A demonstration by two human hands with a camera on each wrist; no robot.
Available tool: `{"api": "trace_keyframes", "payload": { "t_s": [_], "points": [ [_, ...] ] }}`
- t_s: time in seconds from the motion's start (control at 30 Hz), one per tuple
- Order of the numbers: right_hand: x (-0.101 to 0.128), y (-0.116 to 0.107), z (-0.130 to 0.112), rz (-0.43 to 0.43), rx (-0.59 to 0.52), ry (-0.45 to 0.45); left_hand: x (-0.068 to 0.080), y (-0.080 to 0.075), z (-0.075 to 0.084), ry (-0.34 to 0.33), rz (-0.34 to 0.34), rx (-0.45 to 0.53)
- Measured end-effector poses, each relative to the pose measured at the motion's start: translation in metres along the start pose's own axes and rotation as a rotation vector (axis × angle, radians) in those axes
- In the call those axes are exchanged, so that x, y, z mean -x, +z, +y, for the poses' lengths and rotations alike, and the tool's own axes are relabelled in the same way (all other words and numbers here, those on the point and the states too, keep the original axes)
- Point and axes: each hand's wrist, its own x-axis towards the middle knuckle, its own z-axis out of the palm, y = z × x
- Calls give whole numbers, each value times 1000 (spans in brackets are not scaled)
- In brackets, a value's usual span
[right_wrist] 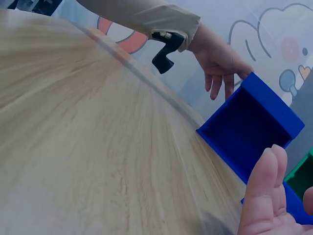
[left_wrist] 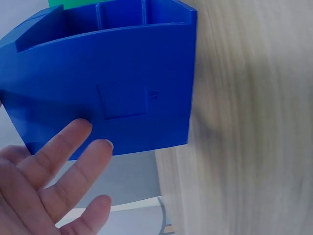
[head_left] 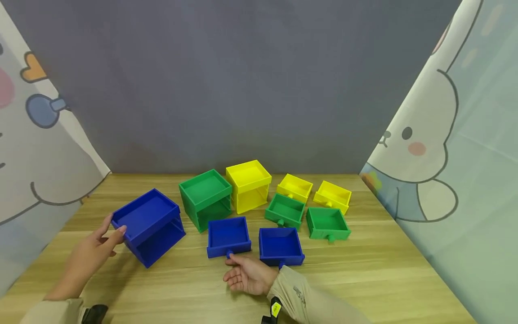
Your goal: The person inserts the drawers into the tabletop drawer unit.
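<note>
This looks like a staged recording corner set up indoors rather than a lived-in room. A wooden table (head_left: pixel 364 279) with a pale grain fills the lower part of the head view. Behind the table hangs a plain grey backdrop (head_left: pixel 243 81), and to either side of the table hang light curtains (head_left: pixel 465 157) printed with cartoon rabbits, closing the space in on three sides. On the table, toward its back edge, lie only bright plastic boxes (head_left: pixel 248 184) and small drawers (head_left: pixel 328 222) in blue, green and yellow, like sorting props.
</note>
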Motion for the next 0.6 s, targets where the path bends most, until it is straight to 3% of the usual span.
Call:
{"api": "trace_keyframes", "payload": {
  "t_s": [0.6],
  "points": [
    [-19,-1,-2,72,-44,-4,-1,-2,3,-46,-57,-30]
  ]
}}
